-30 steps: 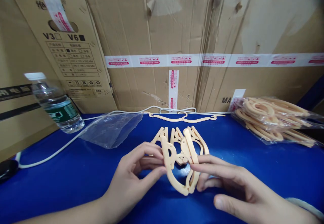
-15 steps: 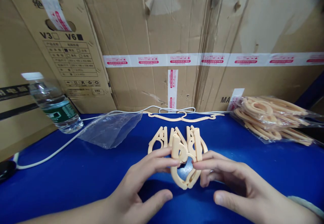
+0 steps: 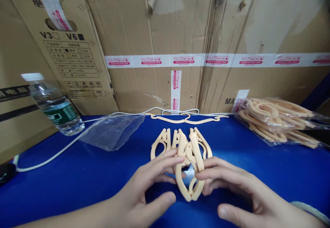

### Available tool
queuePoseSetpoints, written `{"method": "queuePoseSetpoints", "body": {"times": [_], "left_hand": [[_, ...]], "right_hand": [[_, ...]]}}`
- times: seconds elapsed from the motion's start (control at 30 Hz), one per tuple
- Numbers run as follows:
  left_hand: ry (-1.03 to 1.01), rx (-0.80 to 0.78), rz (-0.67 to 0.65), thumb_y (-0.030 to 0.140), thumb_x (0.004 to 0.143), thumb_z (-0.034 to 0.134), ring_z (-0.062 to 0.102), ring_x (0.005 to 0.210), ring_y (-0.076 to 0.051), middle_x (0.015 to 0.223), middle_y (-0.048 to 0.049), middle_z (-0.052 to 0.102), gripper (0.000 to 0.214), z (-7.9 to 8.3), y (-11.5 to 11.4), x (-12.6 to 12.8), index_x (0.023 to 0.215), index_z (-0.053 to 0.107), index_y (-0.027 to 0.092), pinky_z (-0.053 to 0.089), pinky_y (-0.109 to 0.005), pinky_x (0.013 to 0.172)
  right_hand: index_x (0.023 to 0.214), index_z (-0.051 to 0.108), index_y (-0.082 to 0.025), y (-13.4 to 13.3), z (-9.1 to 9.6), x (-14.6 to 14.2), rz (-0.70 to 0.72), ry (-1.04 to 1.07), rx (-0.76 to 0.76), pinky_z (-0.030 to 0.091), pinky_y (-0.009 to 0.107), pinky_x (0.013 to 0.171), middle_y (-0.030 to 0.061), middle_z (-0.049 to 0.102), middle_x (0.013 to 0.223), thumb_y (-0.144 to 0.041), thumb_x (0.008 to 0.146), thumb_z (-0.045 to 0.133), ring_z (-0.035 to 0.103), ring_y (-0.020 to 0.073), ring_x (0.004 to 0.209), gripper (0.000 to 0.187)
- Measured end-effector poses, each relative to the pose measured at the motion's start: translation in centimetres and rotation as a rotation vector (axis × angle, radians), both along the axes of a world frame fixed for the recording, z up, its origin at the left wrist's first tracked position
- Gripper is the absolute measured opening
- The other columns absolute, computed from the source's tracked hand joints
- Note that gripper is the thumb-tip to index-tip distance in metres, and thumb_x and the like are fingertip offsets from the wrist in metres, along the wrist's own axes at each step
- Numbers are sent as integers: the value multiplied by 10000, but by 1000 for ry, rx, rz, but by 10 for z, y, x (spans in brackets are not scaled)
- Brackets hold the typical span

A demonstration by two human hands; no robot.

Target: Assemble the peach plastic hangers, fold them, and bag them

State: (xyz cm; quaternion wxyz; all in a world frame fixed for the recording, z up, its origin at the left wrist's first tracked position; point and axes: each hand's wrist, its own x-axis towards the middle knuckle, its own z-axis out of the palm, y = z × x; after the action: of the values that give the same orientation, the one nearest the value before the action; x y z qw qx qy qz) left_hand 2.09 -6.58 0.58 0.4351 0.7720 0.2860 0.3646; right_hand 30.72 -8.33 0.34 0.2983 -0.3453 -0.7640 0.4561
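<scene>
Between my two hands is a beige folding hanger (image 3: 179,178), folded up and tilted, its pointed end toward me. My left hand (image 3: 144,185) presses its fingers against the left side, and my right hand (image 3: 239,183) grips the opposite side with its fingertips. Both thumbs stand apart from the hanger. Just behind it, partly hidden, lie three more folded hangers, among them a left one (image 3: 154,149) and a right one (image 3: 209,149). Farther back an unfolded hanger (image 3: 171,120) stretches across the blue table (image 3: 123,162).
Bagged hangers (image 3: 278,118) are piled at the right. At the left stand a water bottle (image 3: 60,109) and, beside it, a crumpled clear plastic bag (image 3: 113,131). A white cable (image 3: 51,160) runs along the back, below large cardboard boxes (image 3: 154,32).
The folded hanger has come down and toward me, and its upper ends have tipped and spread slightly. My fingers have shifted with it; the other hangers stay put.
</scene>
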Motion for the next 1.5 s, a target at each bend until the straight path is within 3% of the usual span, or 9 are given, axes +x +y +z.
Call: {"method": "queuePoseSetpoints", "body": {"times": [0.1,0.23,0.37,0.6,0.73,0.83,1.13,1.33,1.5], "left_hand": [[129,174,40,184,848,674,414,1395,-300,1541,-21,420,663,-2,-5,-5,1431,450,406,385,-446,1128],[218,195,34,278,832,712,372,1415,-320,1555,-46,395,710,1,-6,-8,1462,403,393,304,-512,1145],[254,175,0,286,829,702,253,1463,-341,1602,-62,294,661,4,-5,-7,1434,446,363,228,-570,1147],[206,180,23,241,814,688,363,1418,-327,1501,-86,455,533,9,-5,-5,1321,551,333,306,-516,1139],[193,198,37,211,806,682,431,1375,-301,1458,-68,503,507,9,-4,-4,1284,570,340,335,-473,1137],[209,212,63,183,800,664,464,1350,-306,1436,-69,528,486,10,-5,-4,1258,595,330,361,-476,1124],[426,382,89,174,806,622,503,1298,-314,1365,-60,613,441,16,-7,-1,1226,654,309,373,-481,1119],[699,453,104,330,860,640,380,1396,-378,1465,-104,517,487,14,-4,-4,1337,590,244,270,-595,1144],[796,461,119,434,867,628,265,1439,-429,1565,-99,350,647,16,-4,-5,1463,443,261,211,-685,1115]], "right_hand": [[1367,533,-397,-2,-2,1,38,6,-39,501,419,1026,55,455,1488,-257,901,646,615,254,1169,499],[1337,567,-392,-1,0,0,7,60,-79,520,427,995,50,461,1489,-313,903,642,639,249,1119,448],[1277,627,-322,8,14,0,-160,80,-64,522,413,992,73,537,1428,-371,891,647,599,288,1200,390],[1336,553,-295,41,29,30,-473,-113,124,574,409,882,75,666,1240,-520,907,559,599,329,1176,484],[1366,526,-303,52,19,46,-318,-539,308,450,487,1034,81,598,1303,-512,944,500,550,318,1214,471],[1445,445,-298,51,16,46,-284,-703,403,486,497,977,113,594,1266,-518,937,501,593,319,1132,556],[1485,400,-323,43,18,40,-259,-784,550,576,451,808,112,612,1114,-533,902,542,657,270,885,635],[1512,328,-362,33,19,37,-236,-770,633,574,457,870,113,563,1325,-483,889,582,637,328,1078,684],[1523,281,-376,20,11,30,-189,-821,721,550,588,894,124,511,1442,-500,878,591,563,407,1214,727]]}}
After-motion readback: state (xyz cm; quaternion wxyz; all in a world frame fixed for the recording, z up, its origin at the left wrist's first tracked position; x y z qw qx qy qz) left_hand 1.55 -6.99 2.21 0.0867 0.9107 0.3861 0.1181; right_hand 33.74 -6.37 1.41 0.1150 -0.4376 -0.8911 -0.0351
